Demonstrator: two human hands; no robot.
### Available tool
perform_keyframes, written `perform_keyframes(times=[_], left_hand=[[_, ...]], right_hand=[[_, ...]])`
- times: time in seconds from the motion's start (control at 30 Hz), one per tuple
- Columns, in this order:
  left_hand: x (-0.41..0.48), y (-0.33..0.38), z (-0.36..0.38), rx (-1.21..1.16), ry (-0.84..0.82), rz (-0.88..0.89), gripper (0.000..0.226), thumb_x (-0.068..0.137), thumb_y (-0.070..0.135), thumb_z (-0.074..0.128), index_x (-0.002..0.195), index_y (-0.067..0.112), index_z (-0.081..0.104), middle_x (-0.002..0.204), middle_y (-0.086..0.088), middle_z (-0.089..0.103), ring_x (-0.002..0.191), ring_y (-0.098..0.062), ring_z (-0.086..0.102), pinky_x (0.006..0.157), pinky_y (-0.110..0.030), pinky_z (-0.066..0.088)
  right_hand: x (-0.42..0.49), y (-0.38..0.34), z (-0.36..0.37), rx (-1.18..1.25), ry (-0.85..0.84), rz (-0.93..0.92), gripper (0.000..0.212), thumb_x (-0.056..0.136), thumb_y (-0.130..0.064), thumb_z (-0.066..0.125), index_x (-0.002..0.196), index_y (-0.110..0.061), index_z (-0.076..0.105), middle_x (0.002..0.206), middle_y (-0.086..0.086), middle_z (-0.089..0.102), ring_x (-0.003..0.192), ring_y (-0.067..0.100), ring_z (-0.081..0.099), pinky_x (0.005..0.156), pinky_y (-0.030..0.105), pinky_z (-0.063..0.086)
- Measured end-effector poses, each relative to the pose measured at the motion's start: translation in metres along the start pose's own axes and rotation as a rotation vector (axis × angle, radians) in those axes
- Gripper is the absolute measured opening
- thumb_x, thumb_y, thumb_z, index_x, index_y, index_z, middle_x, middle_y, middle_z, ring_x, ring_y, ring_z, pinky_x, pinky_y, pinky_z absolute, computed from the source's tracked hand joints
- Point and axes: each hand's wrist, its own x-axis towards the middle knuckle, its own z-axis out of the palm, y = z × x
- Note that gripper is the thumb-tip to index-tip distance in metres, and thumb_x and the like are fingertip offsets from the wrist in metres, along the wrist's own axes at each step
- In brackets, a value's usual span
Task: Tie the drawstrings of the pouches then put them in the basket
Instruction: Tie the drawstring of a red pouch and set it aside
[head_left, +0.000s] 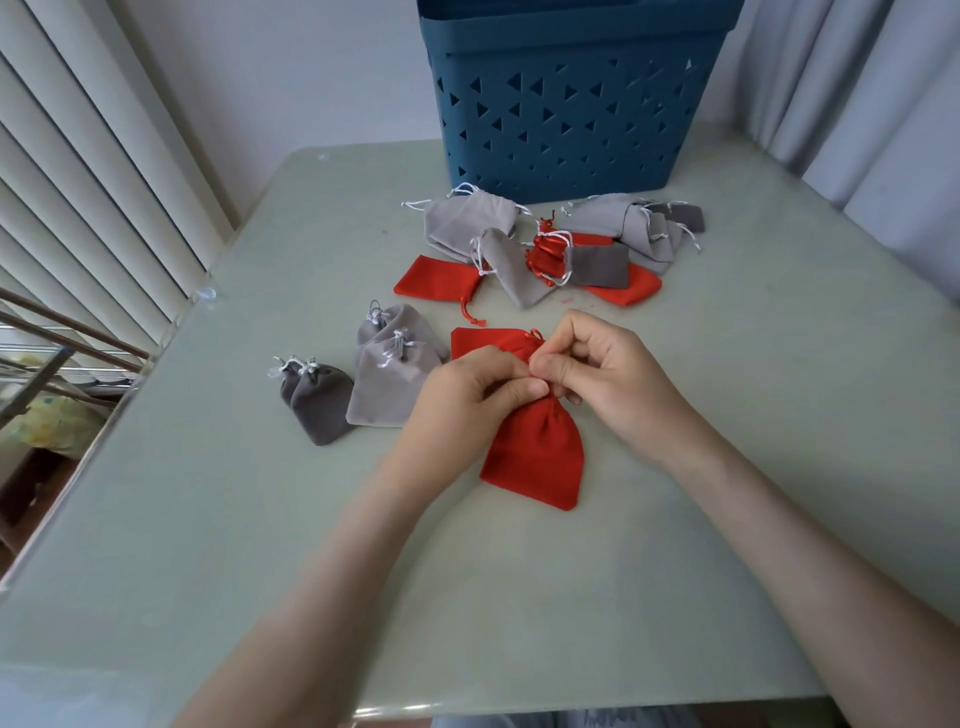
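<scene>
A red pouch (535, 457) lies on the table in front of me, its neck gathered. My left hand (462, 395) and my right hand (602, 374) both pinch its red drawstring at the neck, fingertips touching. Behind the hands lies another red pouch (488, 343), partly hidden. Left of it sit two light grey pouches (389, 384) and two dark grey pouches (317, 400), all with knotted white strings. A loose heap of grey and red pouches (550, 249) lies further back. The blue basket (566, 104) with triangle cut-outs stands at the far edge.
The pale green table (260, 545) ends at its left edge beside window blinds (78, 182) and wooden rails (62, 332). Grey curtains (872, 104) hang at the back right.
</scene>
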Motion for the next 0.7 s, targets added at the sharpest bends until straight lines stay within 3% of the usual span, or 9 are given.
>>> perform_keyframes(times=[0.13, 0.23, 0.33, 0.47, 0.6, 0.7], left_hand=[[0.001, -0.003, 0.001, -0.053, -0.049, -0.001, 0.024, 0.085, 0.023, 0.069, 0.070, 0.008, 0.058, 0.070, -0.006, 0.055, 0.066, -0.008, 0.046, 0.063, -0.025, 0.037], [0.002, -0.001, 0.003, -0.102, -0.016, -0.033, 0.025, 0.087, 0.026, 0.063, 0.067, 0.015, 0.055, 0.070, 0.004, 0.049, 0.065, -0.008, 0.042, 0.064, -0.025, 0.035], [0.003, 0.004, 0.002, -0.326, 0.067, -0.130, 0.023, 0.088, 0.030, 0.059, 0.065, 0.026, 0.062, 0.074, 0.003, 0.059, 0.071, -0.009, 0.048, 0.070, -0.031, 0.036], [0.001, 0.009, 0.001, -0.520, 0.061, -0.156, 0.019, 0.089, 0.028, 0.057, 0.075, 0.024, 0.069, 0.082, -0.002, 0.066, 0.078, -0.014, 0.055, 0.078, -0.032, 0.040], [-0.001, 0.013, 0.001, -0.787, 0.029, -0.161, 0.016, 0.087, 0.023, 0.056, 0.081, 0.015, 0.068, 0.089, -0.004, 0.065, 0.081, -0.013, 0.062, 0.078, -0.023, 0.049], [-0.001, 0.016, 0.002, -0.854, -0.031, -0.150, 0.019, 0.090, 0.023, 0.053, 0.081, 0.019, 0.070, 0.094, -0.004, 0.063, 0.086, -0.014, 0.060, 0.082, -0.023, 0.048]], right_hand=[[0.001, 0.000, -0.003, -0.036, -0.037, 0.018, 0.020, 0.091, -0.002, 0.056, 0.075, -0.014, 0.057, 0.060, -0.001, 0.056, 0.053, 0.004, 0.047, 0.053, 0.019, 0.038], [0.003, -0.002, -0.008, -0.010, -0.005, 0.022, 0.022, 0.098, -0.009, 0.044, 0.082, -0.010, 0.058, 0.050, 0.000, 0.047, 0.049, 0.008, 0.041, 0.050, 0.019, 0.036], [0.003, -0.002, -0.013, -0.029, -0.036, 0.050, 0.026, 0.100, -0.014, 0.040, 0.089, 0.001, 0.059, 0.049, -0.001, 0.045, 0.049, 0.008, 0.039, 0.052, 0.019, 0.035], [0.002, 0.001, -0.009, -0.163, -0.159, 0.075, 0.022, 0.099, -0.012, 0.045, 0.081, -0.012, 0.058, 0.059, -0.003, 0.044, 0.056, 0.006, 0.041, 0.056, 0.022, 0.034], [0.001, -0.004, -0.012, -0.176, -0.166, 0.071, 0.030, 0.099, -0.012, 0.045, 0.070, -0.016, 0.050, 0.058, -0.016, 0.042, 0.057, 0.001, 0.039, 0.057, 0.017, 0.034], [-0.001, -0.008, -0.013, -0.139, -0.180, 0.060, 0.035, 0.099, -0.017, 0.045, 0.065, -0.025, 0.052, 0.058, -0.019, 0.041, 0.059, -0.003, 0.036, 0.059, 0.015, 0.032]])
